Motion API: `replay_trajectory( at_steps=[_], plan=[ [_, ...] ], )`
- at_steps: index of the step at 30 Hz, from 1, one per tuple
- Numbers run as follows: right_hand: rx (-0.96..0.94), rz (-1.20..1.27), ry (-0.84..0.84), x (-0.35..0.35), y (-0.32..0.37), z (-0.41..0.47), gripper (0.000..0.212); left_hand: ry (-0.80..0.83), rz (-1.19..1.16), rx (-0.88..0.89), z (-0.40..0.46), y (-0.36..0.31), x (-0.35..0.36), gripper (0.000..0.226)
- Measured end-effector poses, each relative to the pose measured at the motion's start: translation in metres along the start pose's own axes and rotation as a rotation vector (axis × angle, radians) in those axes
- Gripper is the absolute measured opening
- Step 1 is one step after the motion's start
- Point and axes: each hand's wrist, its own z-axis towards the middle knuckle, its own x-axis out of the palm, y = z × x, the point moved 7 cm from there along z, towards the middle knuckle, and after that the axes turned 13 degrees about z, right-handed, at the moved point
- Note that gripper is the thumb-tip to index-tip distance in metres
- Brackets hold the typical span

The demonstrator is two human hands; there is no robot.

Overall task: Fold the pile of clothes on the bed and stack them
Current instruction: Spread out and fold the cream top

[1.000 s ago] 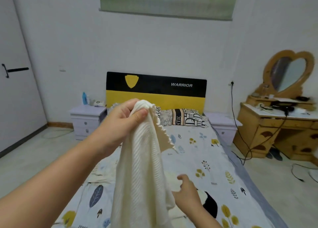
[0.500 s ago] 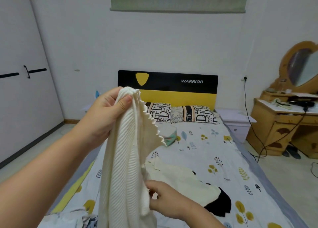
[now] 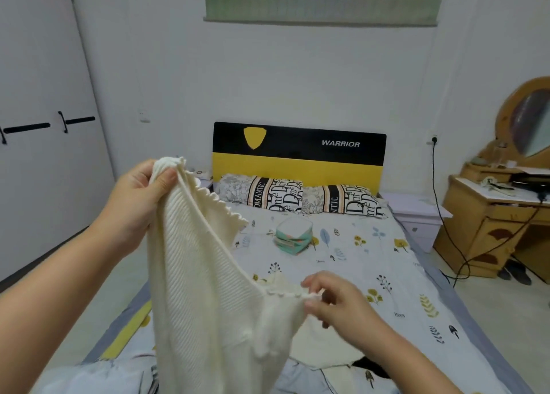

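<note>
Change: right hand (image 3: 336, 301) now pulls the cream knit top's (image 3: 205, 289) scalloped edge away from the left.
Top: held above the bed (image 3: 372, 262).
Left hand (image 3: 140, 197): fingers grip its upper corner.
Folded cloth (image 3: 293, 236): nearer the headboard (image 3: 299, 155).

Cream ribbed knit (image 3: 202, 274) – white leaf-print sheet (image 3: 372, 262), black/yellow headboard (image 3: 297, 155), teal folded stack (image 3: 293, 239).

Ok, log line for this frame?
phase: unfolding | left hand: grips cream knit top corner | right hand: pinches scalloped hem | folded stack: on bed
</note>
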Motion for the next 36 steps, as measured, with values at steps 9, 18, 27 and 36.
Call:
replay_trajectory(
  at_steps=[9,18,27,36],
  plan=[
    [0.029,-0.22,-0.113,-0.024,0.023,0.001,0.01,-0.044,0.061,-0.05,-0.005,0.025,0.004,0.015],
    [-0.048,-0.817,-0.457,-0.024,0.001,0.005,0.02,-0.019,0.182,0.002,-0.007,0.0,0.029,0.017],
    [0.053,-0.611,-0.738,-0.103,0.001,0.004,0.008,-0.013,0.582,-0.18,-0.017,0.032,0.02,0.032],
    [0.027,-0.35,-0.534,-0.122,0.038,0.018,0.024,0.375,0.598,-0.304,-0.029,0.07,0.029,0.035]
  ],
)
